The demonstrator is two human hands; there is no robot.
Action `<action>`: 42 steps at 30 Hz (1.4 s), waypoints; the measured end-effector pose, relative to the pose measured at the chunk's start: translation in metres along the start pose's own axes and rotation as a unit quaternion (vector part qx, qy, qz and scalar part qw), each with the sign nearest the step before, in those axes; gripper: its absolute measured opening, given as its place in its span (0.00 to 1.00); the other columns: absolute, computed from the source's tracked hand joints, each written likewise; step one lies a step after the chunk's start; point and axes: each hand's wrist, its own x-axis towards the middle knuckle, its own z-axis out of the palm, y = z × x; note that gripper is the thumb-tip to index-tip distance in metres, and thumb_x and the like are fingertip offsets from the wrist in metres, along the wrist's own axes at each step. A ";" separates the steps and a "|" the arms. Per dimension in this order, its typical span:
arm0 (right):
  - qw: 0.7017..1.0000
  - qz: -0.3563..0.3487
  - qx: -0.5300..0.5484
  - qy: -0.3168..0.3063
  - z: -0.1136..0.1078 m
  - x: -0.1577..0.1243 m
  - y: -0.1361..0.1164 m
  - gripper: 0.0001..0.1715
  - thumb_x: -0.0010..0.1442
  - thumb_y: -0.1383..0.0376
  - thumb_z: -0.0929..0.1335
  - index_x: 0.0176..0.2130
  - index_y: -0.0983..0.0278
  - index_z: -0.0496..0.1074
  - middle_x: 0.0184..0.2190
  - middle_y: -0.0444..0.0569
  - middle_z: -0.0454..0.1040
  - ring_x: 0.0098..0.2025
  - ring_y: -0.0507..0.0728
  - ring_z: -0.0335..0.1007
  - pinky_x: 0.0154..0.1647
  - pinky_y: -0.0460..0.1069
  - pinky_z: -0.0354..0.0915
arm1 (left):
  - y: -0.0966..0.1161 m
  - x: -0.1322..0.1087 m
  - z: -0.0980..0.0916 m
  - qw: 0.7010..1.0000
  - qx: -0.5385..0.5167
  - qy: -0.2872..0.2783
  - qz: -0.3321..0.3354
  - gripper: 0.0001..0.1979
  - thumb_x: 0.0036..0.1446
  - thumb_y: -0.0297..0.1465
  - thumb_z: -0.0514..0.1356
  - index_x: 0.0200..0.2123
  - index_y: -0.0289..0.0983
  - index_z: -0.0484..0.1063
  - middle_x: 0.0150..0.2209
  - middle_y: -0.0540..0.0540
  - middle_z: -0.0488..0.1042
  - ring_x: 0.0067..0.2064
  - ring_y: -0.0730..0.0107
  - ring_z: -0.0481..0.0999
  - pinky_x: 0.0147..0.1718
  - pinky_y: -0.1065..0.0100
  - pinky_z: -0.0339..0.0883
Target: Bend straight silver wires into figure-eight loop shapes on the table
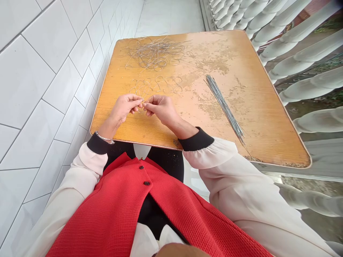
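My left hand (125,107) and my right hand (160,110) meet near the front left of the wooden table, each in a pinch. Between the fingertips is a thin wire (143,101), mostly hidden by the fingers, and its shape is hard to make out. Just beyond my hands lies a row of wires bent into S-shaped loops (157,85). Farther back sits a tangled heap of looped and bent wires (155,51). Off to my right, a bundle of straight grey wires (224,107) lies slantwise on the tabletop.
The table (193,117) has a worn, peeling surface and a pale raised edge. A white tiled wall (53,71) runs close along the left. White balusters (308,85) line the right side. My lap is under the near edge.
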 end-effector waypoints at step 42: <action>0.989 0.010 -0.122 0.085 -0.003 0.008 0.016 0.13 0.56 0.76 0.70 0.22 0.66 0.71 0.16 0.41 0.71 0.17 0.48 0.65 0.22 0.44 0.59 | 0.028 0.029 -0.001 0.994 0.100 -0.028 -0.031 0.13 0.67 0.33 0.62 0.30 0.33 0.74 0.25 0.49 0.77 0.23 0.85 0.69 0.23 0.77 0.55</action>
